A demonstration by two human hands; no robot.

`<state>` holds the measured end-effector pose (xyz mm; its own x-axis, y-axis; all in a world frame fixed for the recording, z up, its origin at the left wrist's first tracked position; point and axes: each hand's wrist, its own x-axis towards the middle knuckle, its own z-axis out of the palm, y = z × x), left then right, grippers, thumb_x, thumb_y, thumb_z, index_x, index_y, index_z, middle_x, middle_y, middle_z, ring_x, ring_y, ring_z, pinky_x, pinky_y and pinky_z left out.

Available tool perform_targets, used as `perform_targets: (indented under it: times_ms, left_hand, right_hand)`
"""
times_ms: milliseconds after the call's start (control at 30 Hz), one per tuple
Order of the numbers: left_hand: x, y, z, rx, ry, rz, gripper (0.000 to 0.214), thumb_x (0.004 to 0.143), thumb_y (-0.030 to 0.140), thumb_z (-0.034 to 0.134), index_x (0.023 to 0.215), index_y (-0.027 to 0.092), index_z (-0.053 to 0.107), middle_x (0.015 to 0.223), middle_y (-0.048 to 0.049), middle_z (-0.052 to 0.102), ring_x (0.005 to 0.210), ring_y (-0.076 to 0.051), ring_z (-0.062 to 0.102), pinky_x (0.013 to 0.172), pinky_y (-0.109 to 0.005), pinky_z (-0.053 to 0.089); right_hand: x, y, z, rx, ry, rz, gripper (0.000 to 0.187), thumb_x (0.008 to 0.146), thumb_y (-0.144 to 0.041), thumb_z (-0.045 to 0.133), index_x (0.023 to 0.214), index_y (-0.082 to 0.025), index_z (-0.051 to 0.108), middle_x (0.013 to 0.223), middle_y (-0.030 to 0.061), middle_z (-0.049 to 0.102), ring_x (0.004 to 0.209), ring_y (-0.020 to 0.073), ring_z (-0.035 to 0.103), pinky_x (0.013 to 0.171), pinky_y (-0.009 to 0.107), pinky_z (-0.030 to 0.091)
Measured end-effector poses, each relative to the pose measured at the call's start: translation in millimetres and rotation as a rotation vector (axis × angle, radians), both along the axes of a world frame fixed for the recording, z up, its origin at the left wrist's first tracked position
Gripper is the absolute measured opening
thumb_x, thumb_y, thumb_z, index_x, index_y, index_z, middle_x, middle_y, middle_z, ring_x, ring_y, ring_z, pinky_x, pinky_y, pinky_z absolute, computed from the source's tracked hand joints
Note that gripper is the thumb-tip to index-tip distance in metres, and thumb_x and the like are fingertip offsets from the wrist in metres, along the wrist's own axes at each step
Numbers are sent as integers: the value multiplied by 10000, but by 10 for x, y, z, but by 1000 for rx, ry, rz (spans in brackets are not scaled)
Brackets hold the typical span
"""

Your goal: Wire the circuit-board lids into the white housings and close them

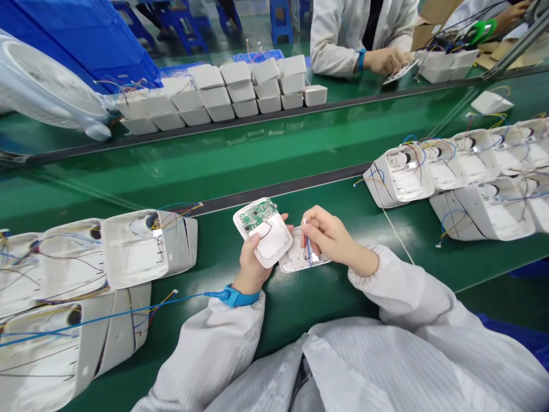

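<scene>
My left hand grips a white plastic cover, tilted above the table, with a green circuit board along its far end. Thin dark wires run from the board over the cover. Beside it, my right hand is closed, thumb against fingers, around blue and reddish wires; a small white tip shows above the fingers. Those wires hang down over a second white plastic cover, which lies on the green table just below my right hand. A blue wrist strap circles my left wrist.
White housings with loose wires are stacked at left; more housings stand in rows at right. Beyond the green divider are stacked white boxes, a fan and a co-worker's hand. A blue cord trails leftward from my strap.
</scene>
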<state>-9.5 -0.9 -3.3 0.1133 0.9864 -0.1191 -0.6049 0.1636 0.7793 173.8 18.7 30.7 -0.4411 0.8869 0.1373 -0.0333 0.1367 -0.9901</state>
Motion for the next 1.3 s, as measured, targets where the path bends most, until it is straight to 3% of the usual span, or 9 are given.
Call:
perform_targets:
  times_ms: [100,300,567,767,967,1067,1133,1200,1300]
  left_hand:
    - [13,0,2,-6,-4,15,586,733,483,578,1151,87,678,1009,-153,748,927,-313,708,840,-409,561]
    - [21,11,-19,36,-16,63,516,743,455,600,1117,111,690,1165,-153,705,947,-328,709,839,-438,571]
    - [10,-7,-23,-26,3,29,659,677,509,666,1161,62,649,1000,-179,742,1014,-381,682,868,-470,551]
    - [12,-4,-63,-2,-42,25,648,689,504,682,1175,77,644,1054,-180,729,1066,-389,656,894,-485,532]
    - [-3,-4,-81,25,-64,24,608,743,496,653,1183,76,648,988,-165,741,943,-349,700,851,-458,545]
    - [1,3,-68,11,-80,78,583,726,488,661,1149,87,662,1081,-167,723,944,-327,701,836,-428,556]
    - [5,15,-57,5,-96,138,558,714,476,670,1126,101,666,1160,-167,696,947,-316,701,813,-408,565]
    - [4,34,-51,1,-112,198,542,707,467,677,1119,116,660,1190,-160,684,932,-306,706,791,-397,571]
    - [-12,62,-50,10,-131,269,520,708,457,677,1109,127,652,1169,-149,693,911,-292,711,776,-383,575]
  right_hand:
    - [-60,17,-81,-108,102,-86,235,953,-455,511,926,-239,423,642,-73,629,336,53,454,358,185,345]
    - [-82,82,-114,-215,230,-143,314,919,-511,546,891,-244,384,617,-76,630,378,74,541,373,183,319]
    - [-87,84,-143,-226,125,-246,392,868,-592,575,904,-246,394,689,-50,653,471,96,610,444,215,390]
    - [-100,61,-129,-138,102,-236,315,871,-458,648,910,-239,425,923,18,706,768,149,713,639,258,525]
    - [-129,0,-149,-65,47,-311,228,913,-410,600,928,-247,442,960,23,692,774,148,699,709,303,552]
    - [-87,24,-118,80,-79,-359,181,910,-392,602,933,-246,497,968,37,682,849,167,673,757,328,540]
    - [15,87,-64,242,-286,-372,160,894,-385,624,927,-239,565,932,42,672,824,172,641,732,325,515]
    - [172,164,14,339,-502,-275,159,881,-386,638,893,-229,620,789,19,641,667,146,576,627,299,467]
    - [431,223,145,237,-667,40,203,842,-412,684,876,-215,647,585,-42,543,500,108,468,504,259,380]
